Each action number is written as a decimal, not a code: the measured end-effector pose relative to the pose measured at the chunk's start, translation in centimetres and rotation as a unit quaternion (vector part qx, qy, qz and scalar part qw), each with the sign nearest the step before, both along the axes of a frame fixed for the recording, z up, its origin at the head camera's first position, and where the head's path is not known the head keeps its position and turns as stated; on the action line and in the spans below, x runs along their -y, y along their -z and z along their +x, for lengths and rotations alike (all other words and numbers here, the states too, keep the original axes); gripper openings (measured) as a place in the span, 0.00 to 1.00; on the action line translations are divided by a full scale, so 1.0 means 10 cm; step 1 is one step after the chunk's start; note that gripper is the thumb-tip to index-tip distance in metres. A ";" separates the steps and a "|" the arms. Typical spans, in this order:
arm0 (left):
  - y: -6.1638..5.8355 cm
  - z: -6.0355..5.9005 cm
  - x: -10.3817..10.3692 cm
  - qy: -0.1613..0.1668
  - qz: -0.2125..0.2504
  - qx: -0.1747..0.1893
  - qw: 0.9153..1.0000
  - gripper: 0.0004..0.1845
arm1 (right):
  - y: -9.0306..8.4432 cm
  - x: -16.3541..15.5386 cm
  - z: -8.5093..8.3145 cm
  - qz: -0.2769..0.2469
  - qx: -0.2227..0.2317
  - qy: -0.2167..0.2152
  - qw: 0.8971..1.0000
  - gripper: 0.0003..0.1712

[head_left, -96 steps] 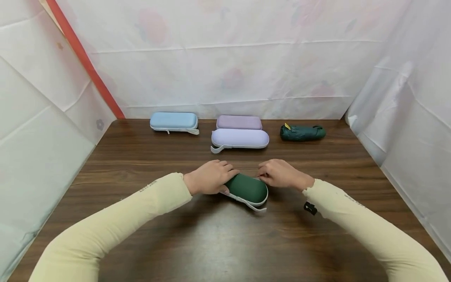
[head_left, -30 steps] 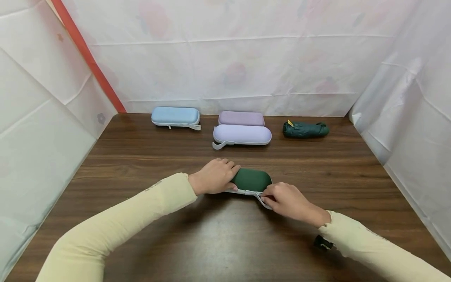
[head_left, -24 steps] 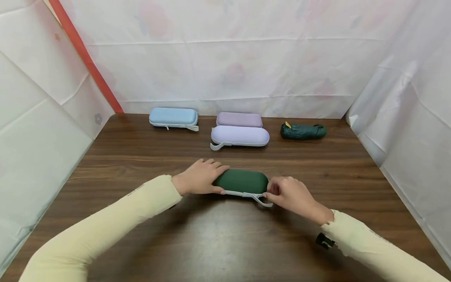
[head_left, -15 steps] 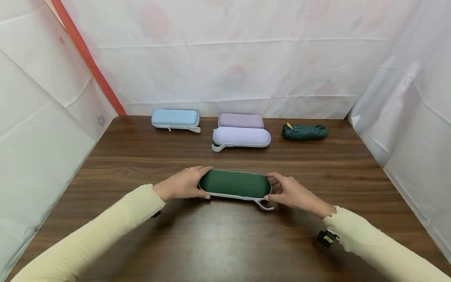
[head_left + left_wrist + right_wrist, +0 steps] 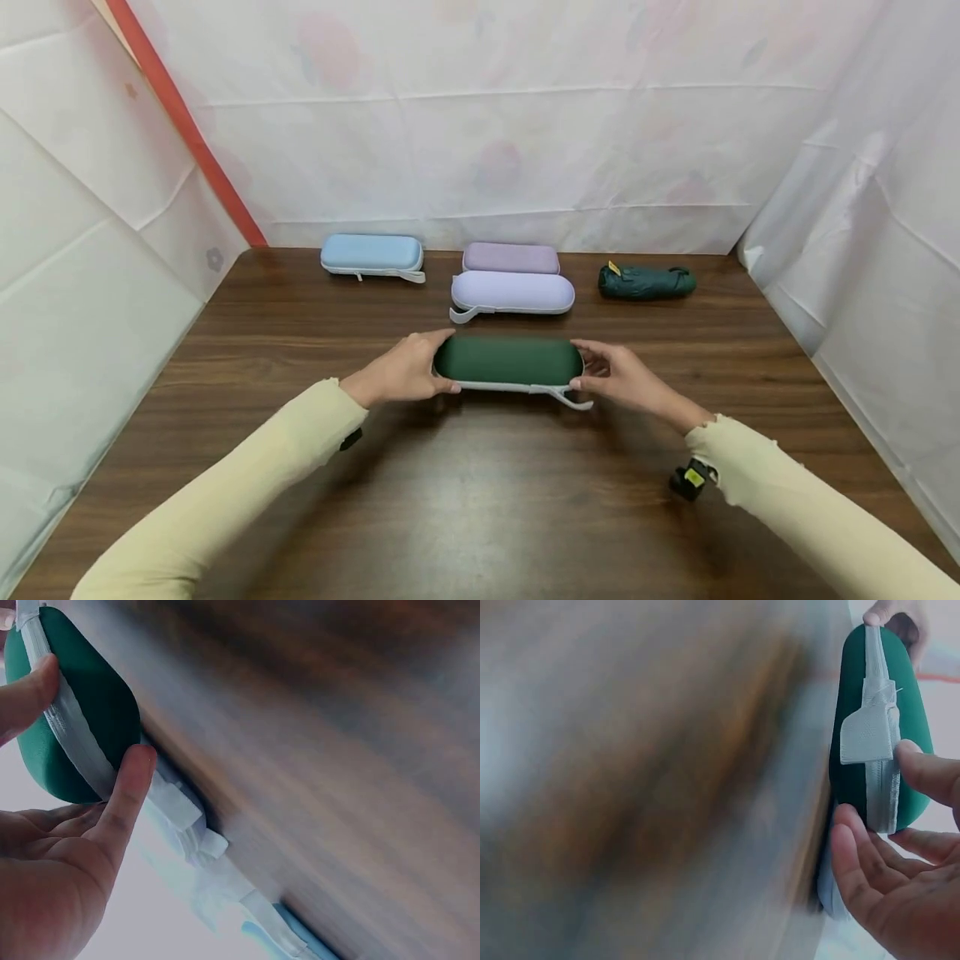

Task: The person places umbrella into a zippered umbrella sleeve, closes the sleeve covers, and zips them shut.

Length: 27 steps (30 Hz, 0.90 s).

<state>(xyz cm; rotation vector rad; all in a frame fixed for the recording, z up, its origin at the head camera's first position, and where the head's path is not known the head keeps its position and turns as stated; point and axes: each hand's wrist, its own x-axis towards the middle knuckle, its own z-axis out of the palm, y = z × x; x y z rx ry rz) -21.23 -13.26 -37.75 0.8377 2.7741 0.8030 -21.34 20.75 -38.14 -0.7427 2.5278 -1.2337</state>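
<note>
Grip at both ends of the green case [image 5: 508, 361]

You have the green case lengthwise across in front of you, in the middle of your view, over the worktop [image 5: 450, 500]. Your left hand [image 5: 401, 368] holds its left end, with the thumb on the near side and the fingers [image 5: 435, 337] curled round the far side. Your right hand [image 5: 626, 379] holds the right end the same way; both sets of fingers are closed on the green case. Whether the underside touches the worktop, you cannot tell for sure.

A white zip band [image 5: 495, 387] runs along the near side of the green case, and the left wrist view shows your left thumb lying on it. From that band, just beside your right thumb, hangs a white strap [image 5: 576, 402].

Beyond the green case, near it, you see a lilac case [image 5: 513, 292] with its own strap at the left end. Just behind lies a mauve case [image 5: 512, 257], partly hidden. Over to your left lies a blue case [image 5: 371, 252], apart from those two. To your right is a dark green roll [image 5: 647, 283] with a yellow tag [image 5: 613, 268]. White cloth [image 5: 450, 125] rises behind them all.
</note>
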 end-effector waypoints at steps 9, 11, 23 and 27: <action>0.04 -0.30 -0.12 -0.028 0.017 -0.023 0.999 0.39 | -0.02 -0.05 -0.34 -0.002 0.001 0.024 1.000 0.33; 0.05 -0.35 -0.13 -0.034 0.025 -0.022 0.999 0.39 | 0.00 -0.05 -0.40 -0.006 0.000 0.031 1.000 0.33; 0.20 -0.41 -0.23 -0.069 0.020 0.025 0.997 0.41 | 0.26 -0.08 -0.50 -0.018 0.002 0.042 0.999 0.33; 0.23 -0.37 -0.19 -0.079 -0.003 0.005 0.997 0.42 | 0.30 -0.05 -0.50 -0.020 0.011 0.038 0.999 0.33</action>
